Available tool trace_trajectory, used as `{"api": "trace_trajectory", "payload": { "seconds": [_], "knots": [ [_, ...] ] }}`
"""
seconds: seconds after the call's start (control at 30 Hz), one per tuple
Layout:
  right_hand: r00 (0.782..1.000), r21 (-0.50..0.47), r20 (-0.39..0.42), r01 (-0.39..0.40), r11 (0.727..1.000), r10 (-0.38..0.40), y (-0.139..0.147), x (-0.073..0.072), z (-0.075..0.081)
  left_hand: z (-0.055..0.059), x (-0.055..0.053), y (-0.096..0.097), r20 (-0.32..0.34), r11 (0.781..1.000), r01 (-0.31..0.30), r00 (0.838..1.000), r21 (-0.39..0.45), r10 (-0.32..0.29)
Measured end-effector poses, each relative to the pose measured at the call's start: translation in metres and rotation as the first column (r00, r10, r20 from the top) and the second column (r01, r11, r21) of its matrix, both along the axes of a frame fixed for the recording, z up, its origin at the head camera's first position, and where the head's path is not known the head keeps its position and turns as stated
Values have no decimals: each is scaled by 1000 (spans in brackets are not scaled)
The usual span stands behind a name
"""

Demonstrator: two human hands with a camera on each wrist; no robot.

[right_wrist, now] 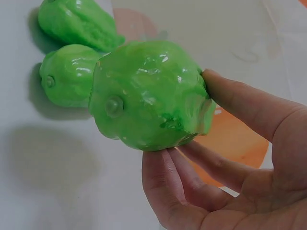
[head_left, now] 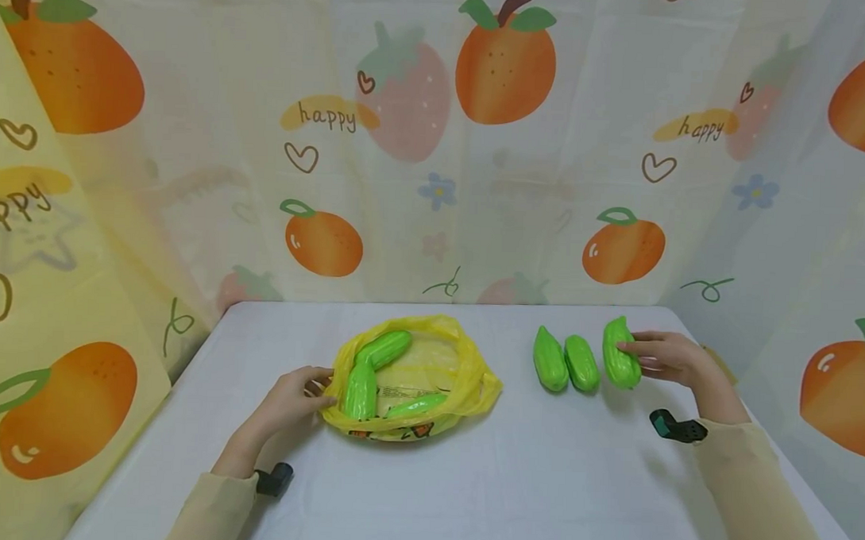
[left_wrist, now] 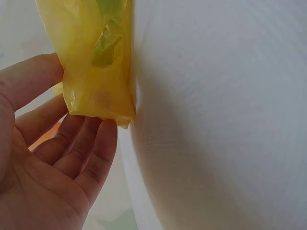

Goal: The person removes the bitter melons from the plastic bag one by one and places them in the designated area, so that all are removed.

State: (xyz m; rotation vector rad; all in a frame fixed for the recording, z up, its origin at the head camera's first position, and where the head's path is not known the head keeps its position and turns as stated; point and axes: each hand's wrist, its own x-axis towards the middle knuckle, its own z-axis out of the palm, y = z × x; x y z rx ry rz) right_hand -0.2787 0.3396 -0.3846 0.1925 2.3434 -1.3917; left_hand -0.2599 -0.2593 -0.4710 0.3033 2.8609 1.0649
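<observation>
A green, glossy toy bitter melon (right_wrist: 148,96) is pinched between the thumb and fingers of my right hand (head_left: 669,358), and its shadow falls on the table beneath. Two more green toy bitter melons, a pointed one (head_left: 549,360) and a blunter one (head_left: 582,363), lie side by side just left of it. My left hand (head_left: 292,396) holds the left edge of a yellow plastic bag (head_left: 471,390), thumb on one side and fingertips at its end (left_wrist: 100,96). Inside the spread-out bag are three green pieces, one (head_left: 360,391) upright along the left side.
The white table (head_left: 511,479) carries the bag left of centre and the loose melons at the right. Behind it hangs a fruit-printed curtain (head_left: 507,193), which also covers both sides. Each wrist wears a dark camera band, the left one (head_left: 275,479) low over the table.
</observation>
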Motion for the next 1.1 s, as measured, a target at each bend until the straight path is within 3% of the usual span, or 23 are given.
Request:
{"api": "trace_trajectory", "payload": {
  "seconds": [1.1],
  "knots": [
    [990, 14, 75, 120, 993, -121, 14, -6, -35, 0, 0, 1, 4, 1000, -11, 1000, -5, 11]
  ]
}}
